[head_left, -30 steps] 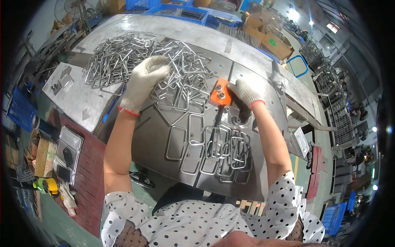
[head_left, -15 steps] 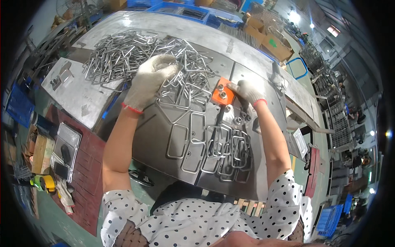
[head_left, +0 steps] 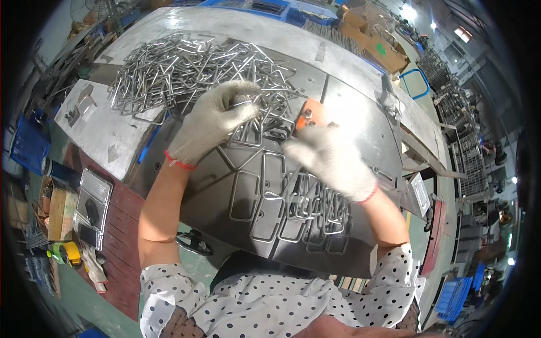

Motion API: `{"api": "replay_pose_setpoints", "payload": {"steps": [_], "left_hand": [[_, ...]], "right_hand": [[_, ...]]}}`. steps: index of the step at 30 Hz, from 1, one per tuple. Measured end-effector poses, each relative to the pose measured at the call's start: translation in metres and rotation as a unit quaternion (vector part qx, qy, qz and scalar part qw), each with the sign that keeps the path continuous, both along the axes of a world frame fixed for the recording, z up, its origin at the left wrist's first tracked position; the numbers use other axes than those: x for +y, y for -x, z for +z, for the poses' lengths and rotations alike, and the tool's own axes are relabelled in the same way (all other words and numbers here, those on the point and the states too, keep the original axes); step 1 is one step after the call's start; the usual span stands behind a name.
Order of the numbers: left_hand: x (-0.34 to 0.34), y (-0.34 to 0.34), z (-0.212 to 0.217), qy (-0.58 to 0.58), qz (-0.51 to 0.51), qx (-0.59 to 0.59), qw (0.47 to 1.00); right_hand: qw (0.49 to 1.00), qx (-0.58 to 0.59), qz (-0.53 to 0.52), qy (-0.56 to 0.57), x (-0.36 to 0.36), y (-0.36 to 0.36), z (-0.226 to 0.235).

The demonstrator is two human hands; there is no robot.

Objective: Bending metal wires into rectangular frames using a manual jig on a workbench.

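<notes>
My left hand (head_left: pixel 217 119), in a white knitted glove with a red cuff, is curled at the near edge of a heap of bent metal wire pieces (head_left: pixel 169 76). A thin strip of bright bent wire (head_left: pixel 243 103) shows between its thumb and fingers. My right hand (head_left: pixel 332 160), gloved alike, is smeared by motion; it hovers above the grey plate, just near of an orange block (head_left: pixel 313 111) with metal knobs. What its fingers hold, if anything, does not show. Nearer to me, several rounded rectangular wire frames (head_left: pixel 245 194) lie overlapping on the grey metal tabletop (head_left: pixel 197 197).
A pale metal sheet (head_left: pixel 115 132) adjoins the table on the left, beside a dark red board (head_left: pixel 121 242). Blue crates (head_left: pixel 248 7) and cardboard boxes (head_left: pixel 386 53) stand beyond the far edge. A blue-framed handle (head_left: pixel 414 84) rises at the far right.
My right hand has left the orange block and moved toward me and to the left, over the plate. My left hand has shifted slightly right and nearer at the heap's edge.
</notes>
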State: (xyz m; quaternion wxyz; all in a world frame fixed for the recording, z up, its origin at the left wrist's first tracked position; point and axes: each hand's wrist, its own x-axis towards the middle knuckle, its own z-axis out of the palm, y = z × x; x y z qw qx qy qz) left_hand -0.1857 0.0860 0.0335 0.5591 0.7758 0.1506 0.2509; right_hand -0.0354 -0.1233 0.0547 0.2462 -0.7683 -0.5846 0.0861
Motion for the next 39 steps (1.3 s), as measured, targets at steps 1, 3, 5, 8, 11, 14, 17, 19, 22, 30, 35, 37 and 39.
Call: {"api": "replay_pose_setpoints", "payload": {"steps": [1, 3, 5, 8, 11, 14, 17, 19, 22, 30, 35, 37, 39], "left_hand": [[-0.002, -0.003, 0.0, 0.004, -0.014, -0.006, 1.0], [-0.005, -0.006, -0.001, 0.009, -0.021, -0.005, 1.0], [-0.008, -0.005, -0.001, 0.027, -0.034, -0.014, 0.999], [-0.012, 0.0, 0.004, 0.127, -0.091, 0.037, 0.987], [-0.012, -0.011, -0.016, -0.037, -0.153, -0.033, 0.987], [-0.016, -0.008, -0.022, -0.003, -0.129, -0.008, 0.992], [-0.028, -0.005, 0.005, 0.101, -0.124, 0.048, 0.986], [-0.012, -0.012, -0.018, 0.123, -0.125, 0.012, 0.984], [0.006, -0.017, -0.032, 0.092, -0.083, -0.064, 0.99], [0.015, -0.015, -0.036, 0.142, -0.041, -0.064, 0.987], [0.017, -0.022, -0.049, 0.158, -0.063, -0.067, 0.983], [0.008, -0.019, -0.043, 0.142, -0.072, -0.054, 0.986], [-0.004, -0.018, -0.032, 0.138, -0.074, -0.019, 0.987]], "right_hand": [[0.998, -0.038, 0.033, 0.033, 0.004, 0.006, -0.011], [0.996, -0.07, 0.032, 0.052, 0.013, 0.015, -0.037], [0.993, -0.113, 0.0, 0.022, 0.012, 0.013, -0.038], [0.993, -0.071, -0.045, -0.079, 0.009, -0.015, -0.024], [0.968, 0.023, 0.015, -0.25, 0.014, -0.033, -0.034], [0.977, 0.207, 0.02, -0.048, 0.016, -0.01, -0.011], [0.98, 0.169, -0.018, -0.107, 0.002, -0.021, -0.024], [0.984, 0.11, -0.076, -0.115, -0.005, -0.021, -0.015], [0.986, -0.052, -0.148, -0.055, -0.025, -0.006, 0.03], [0.972, 0.002, -0.202, -0.12, -0.071, -0.047, 0.019], [0.974, -0.153, -0.16, -0.048, -0.067, -0.065, 0.026], [0.979, -0.148, -0.138, 0.002, -0.067, -0.066, 0.029], [0.99, -0.106, -0.095, -0.006, -0.067, -0.091, 0.001]]}}
